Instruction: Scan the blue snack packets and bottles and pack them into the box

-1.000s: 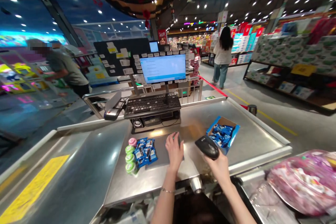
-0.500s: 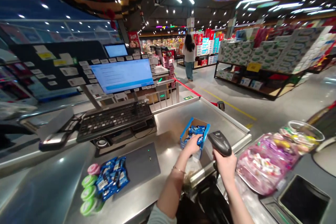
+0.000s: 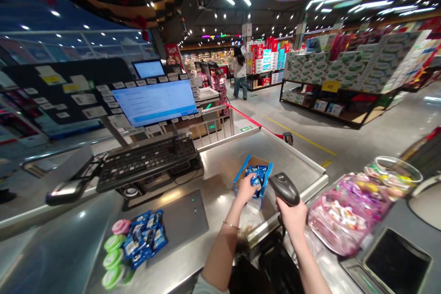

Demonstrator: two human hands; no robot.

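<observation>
— What's on the steel counter, lower middle of the frame?

— A blue-rimmed box of blue packets.

— Left hand?

— At the box, fingers pressed together, pinching a packet.

— Right hand?

— Wrapped around a black scanner, just right of the box.

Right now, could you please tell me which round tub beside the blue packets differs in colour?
The pink tub at the row's far end; the other tubs are green.
</observation>
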